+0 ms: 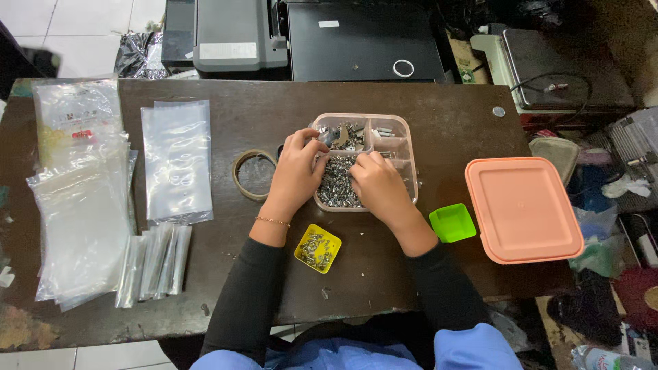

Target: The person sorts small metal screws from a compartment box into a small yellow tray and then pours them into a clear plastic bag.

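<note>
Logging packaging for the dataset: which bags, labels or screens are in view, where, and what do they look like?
Clear plastic bags: table's left end, loose stack, one with a red-and-white label.
Flat clear bag: right of the stack, rectangular.
Narrow clear sleeves: below it, bundled.
White labels: on the grey machine beyond the table.
No screens.

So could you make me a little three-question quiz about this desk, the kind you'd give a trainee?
1. True or false: both hands, left hand and right hand, are in the divided clear box of small metal parts.
2. Which small tray holds screws? A) the yellow tray B) the green tray
3. Fill in: the orange lid lies on the person's ___ side of the box.

Key
1. True: both rest on the pile of screws.
2. A; the green one looks empty.
3. Right.
</note>
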